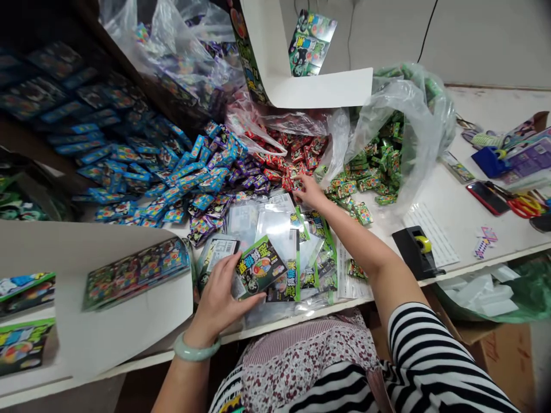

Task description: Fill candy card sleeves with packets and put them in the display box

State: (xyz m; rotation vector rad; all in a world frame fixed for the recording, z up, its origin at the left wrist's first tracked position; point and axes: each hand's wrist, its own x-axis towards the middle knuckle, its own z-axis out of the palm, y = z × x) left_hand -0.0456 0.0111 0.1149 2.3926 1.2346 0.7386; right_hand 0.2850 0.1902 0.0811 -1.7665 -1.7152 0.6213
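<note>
My left hand (pixel 221 298) holds a green printed packet (pixel 259 271) near the table's front edge, above a spread of clear plastic sleeves (pixel 275 226). My right hand (pixel 310 192) reaches forward into a pile of small red packets (pixel 297 154), its fingers closed around one of them. To the left of that pile lie many small blue packets (pixel 142 172) and purple packets (pixel 232 172). On the right, small green packets (pixel 374 169) spill out of a clear plastic bag (pixel 413 115).
A black tape dispenser (pixel 416 249) stands at the front right. Red scissors (pixel 523 205), a phone (pixel 488 198) and a blue object (pixel 491 162) lie far right. White cardboard boxes (pixel 124 310) with green packs sit at the left and back (pixel 310 86).
</note>
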